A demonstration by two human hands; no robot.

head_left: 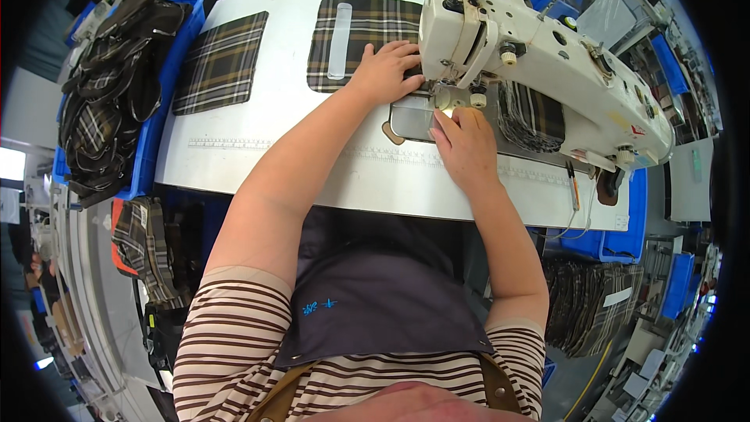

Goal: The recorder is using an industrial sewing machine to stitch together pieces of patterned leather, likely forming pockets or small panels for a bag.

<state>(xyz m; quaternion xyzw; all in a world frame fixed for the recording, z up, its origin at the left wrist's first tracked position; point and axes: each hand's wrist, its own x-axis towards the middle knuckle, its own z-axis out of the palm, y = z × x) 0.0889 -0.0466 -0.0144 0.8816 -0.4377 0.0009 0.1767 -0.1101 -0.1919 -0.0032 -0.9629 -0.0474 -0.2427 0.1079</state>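
My left hand (387,74) lies palm down with fingers spread on a dark plaid fabric panel (379,16), left of the sewing machine (547,51). A pale translucent strip (339,43) rests on this panel. Close to the needle, my right hand (466,144) has its thumb and bent fingers drawn together over the metal plate (408,123). What those fingertips hold, if anything, is too small to make out. The panel's right edge disappears behind the machine head.
Another plaid panel (223,62) lies at the table's left. Beyond it stands a blue bin (176,55) heaped with dark fabric pieces. Stacked plaid pieces (531,117) sit under the machine arm. An orange-handled tool (574,187) lies near the right edge, and a ruler scale (305,147) runs along the front.
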